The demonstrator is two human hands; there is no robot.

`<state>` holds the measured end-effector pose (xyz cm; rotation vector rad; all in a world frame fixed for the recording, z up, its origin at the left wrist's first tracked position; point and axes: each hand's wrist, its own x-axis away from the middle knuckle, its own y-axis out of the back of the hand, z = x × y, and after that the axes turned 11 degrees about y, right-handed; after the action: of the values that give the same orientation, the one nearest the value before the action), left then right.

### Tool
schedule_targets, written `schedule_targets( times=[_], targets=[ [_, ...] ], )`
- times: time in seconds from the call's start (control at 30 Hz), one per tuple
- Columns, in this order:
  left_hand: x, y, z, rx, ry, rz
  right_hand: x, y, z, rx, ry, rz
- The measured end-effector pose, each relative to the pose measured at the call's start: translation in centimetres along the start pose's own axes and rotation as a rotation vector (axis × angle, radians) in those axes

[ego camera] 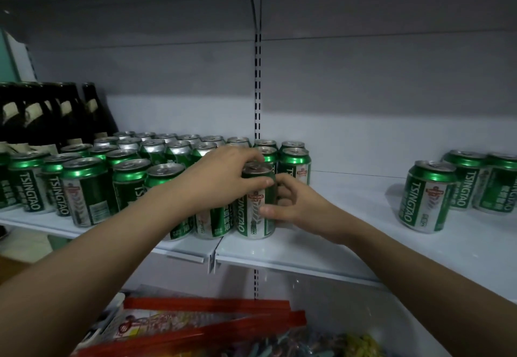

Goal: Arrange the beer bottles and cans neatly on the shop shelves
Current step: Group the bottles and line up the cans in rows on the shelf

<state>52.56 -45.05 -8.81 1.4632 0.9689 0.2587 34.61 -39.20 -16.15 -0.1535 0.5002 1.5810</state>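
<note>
We hold one green Tsingtao can [256, 203] with both hands at the front edge of the white shelf [321, 247]. Our left hand [223, 177] curls over its top and upper side, fingers wrapped round the rim; our right hand [293, 203] grips its right side, thumb pressed low on the label. The can stands upright, touching the block of matching cans [112, 166] just left of our grip. Behind that block stand dark beer bottles [56, 113]. Well right of our grip, three more Tsingtao cans [458, 189] stand together.
</note>
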Motion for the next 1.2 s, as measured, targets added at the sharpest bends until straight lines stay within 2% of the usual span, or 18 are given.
schedule_targets(
  times=[0.17,0.37,0.5,0.73,0.8,0.9,0.97,1.0,1.1,1.2],
  targets=[
    [0.0,0.0,-0.2,0.210,0.044,-0.055,0.4,-0.5,-0.4,-0.065,0.059,-0.053],
    [-1.7,0.4,-4.0,0.558,-0.020,-0.289,0.2,1.5,2.1,-0.186,0.284,-0.210],
    [-4.0,-1.0,-7.0,0.765,-0.056,-0.448,-0.4,4.5,3.8,-0.162,0.411,-0.368],
    [-10.4,-4.4,-9.8,0.815,-0.108,-0.386,-3.2,10.4,3.2,0.006,0.420,-0.639],
    [-12.2,-5.2,-9.3,0.795,-0.105,-0.301,-3.8,11.3,2.0,0.042,0.393,-0.682],
    [-13.8,-6.1,-7.7,0.605,-0.088,-0.121,-3.8,11.8,-0.8,0.040,0.361,-0.735],
    [-14.4,-6.7,-6.5,0.499,-0.064,-0.086,-3.7,12.2,-2.4,0.062,0.322,-0.710],
    [-14.5,-7.1,-6.1,0.465,-0.047,-0.099,-3.7,12.5,-3.1,0.075,0.290,-0.681],
    [-13.9,-9.0,-5.8,0.230,-0.041,-0.281,-3.3,12.5,-4.2,0.037,0.239,-0.624],
    [-13.8,-10.0,-6.0,0.045,-0.062,-0.338,-3.4,12.6,-5.3,0.046,0.234,-0.617]
  ],
)
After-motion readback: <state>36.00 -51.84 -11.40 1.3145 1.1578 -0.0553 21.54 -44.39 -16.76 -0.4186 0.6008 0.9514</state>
